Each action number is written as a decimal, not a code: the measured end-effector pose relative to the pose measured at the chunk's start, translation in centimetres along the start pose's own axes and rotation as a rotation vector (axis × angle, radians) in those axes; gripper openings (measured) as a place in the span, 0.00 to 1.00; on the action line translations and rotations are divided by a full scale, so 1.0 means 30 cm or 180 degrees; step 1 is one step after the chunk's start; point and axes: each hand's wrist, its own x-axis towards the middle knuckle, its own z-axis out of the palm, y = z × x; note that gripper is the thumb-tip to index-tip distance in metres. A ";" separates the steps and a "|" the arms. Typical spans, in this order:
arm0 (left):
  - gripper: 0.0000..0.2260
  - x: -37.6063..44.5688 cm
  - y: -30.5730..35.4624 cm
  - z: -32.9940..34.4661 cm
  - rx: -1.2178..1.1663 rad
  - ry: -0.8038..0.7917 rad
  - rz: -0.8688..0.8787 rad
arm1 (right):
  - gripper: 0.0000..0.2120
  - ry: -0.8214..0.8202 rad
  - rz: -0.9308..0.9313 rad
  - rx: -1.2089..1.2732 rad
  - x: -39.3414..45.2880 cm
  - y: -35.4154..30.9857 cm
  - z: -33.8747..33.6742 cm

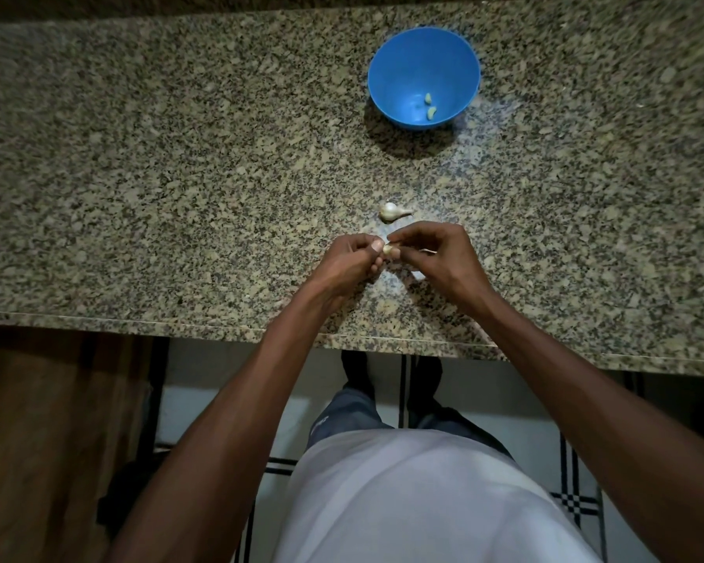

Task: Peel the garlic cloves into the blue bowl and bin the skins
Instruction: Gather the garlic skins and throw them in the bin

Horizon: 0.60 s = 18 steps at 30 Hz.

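Observation:
My left hand (352, 260) pinches a small garlic clove (387, 249) between thumb and fingers just above the granite counter. My right hand (435, 256) meets it from the right, its fingertips pinching at the clove's skin. A thin strip of skin (427, 251) shows under the right fingers. Just beyond my hands lies an unpeeled garlic piece (391, 212) with a short stem. Farther back stands the blue bowl (399, 63), with two peeled cloves (430, 105) at its bottom.
The speckled granite counter (179, 176) stretches left and right, its front edge (220, 325) close to my body. A pale scrap of skin (417, 275) lies under my right hand. No bin is in view. Tiled floor shows below.

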 end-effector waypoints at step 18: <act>0.03 -0.021 -0.039 -0.003 0.0122 0.0685 0.0317 | 0.09 0.0073 0.0450 0.0431 0.026 0.017 0.044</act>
